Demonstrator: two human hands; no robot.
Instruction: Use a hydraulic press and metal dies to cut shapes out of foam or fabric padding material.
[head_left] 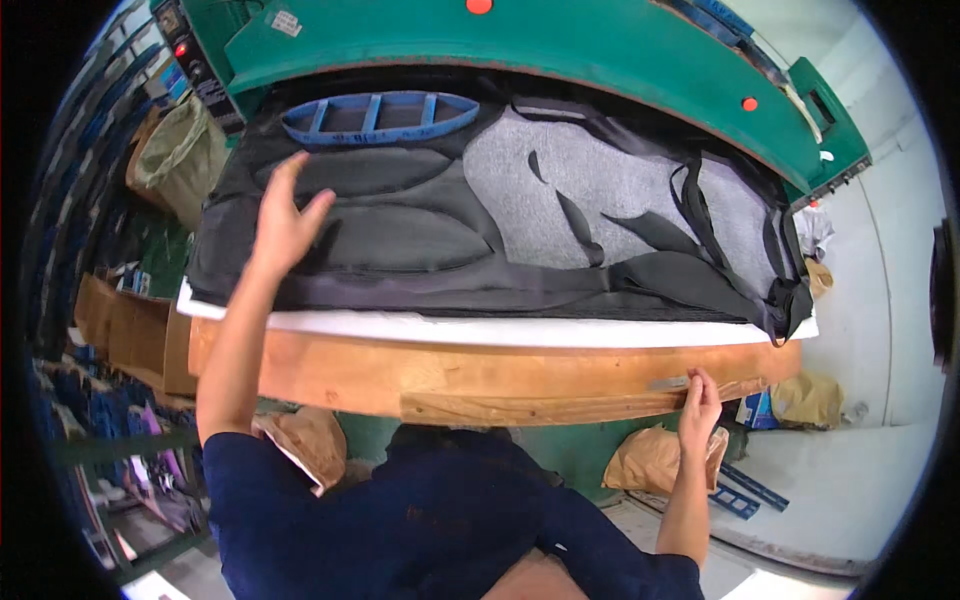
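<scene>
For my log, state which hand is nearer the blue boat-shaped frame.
Left. The left hand is near the left end of the blue frame; the right hand is far off, by the wooden table.

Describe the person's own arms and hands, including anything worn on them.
Both arms wear short, plain dark navy sleeves that match the shirt. Below them, the left forearm and right forearm are bare. The left hand and right hand are ungloved; no watch, bracelet or ring can be made out on either.
</scene>
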